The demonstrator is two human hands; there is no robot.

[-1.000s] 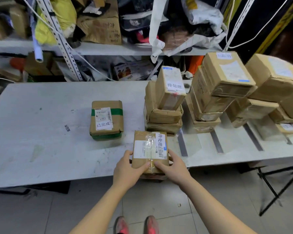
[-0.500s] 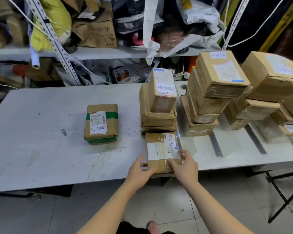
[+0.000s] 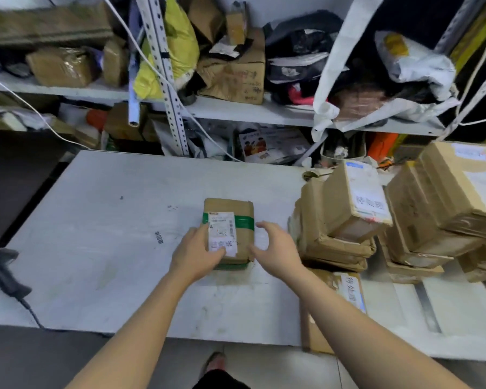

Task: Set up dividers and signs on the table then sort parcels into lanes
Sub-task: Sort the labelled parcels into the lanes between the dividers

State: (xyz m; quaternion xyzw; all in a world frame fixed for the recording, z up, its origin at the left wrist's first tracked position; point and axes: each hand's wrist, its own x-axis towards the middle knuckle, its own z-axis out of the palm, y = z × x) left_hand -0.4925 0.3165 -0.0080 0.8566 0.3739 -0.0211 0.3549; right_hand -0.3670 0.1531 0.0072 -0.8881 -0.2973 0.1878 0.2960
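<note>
Left hand [image 3: 197, 252] lies flat on the green-taped parcel [image 3: 229, 231], fingers loose on its label. Right hand [image 3: 275, 248] hovers spread wide just right of it, not touching. Parcel's mid-tabletop [image 3: 96, 220].

A black handheld barcode scanner [image 3: 4, 272] lies at the left edge of the white desk [image 3: 96, 220], its cable trailing off the front. Behind stands a white metal shelf [image 3: 236, 109] crammed with a yellow plastic bag [image 3: 177, 49], a worn brown carton [image 3: 236, 77] and white plastic mailers [image 3: 413, 66].
</note>
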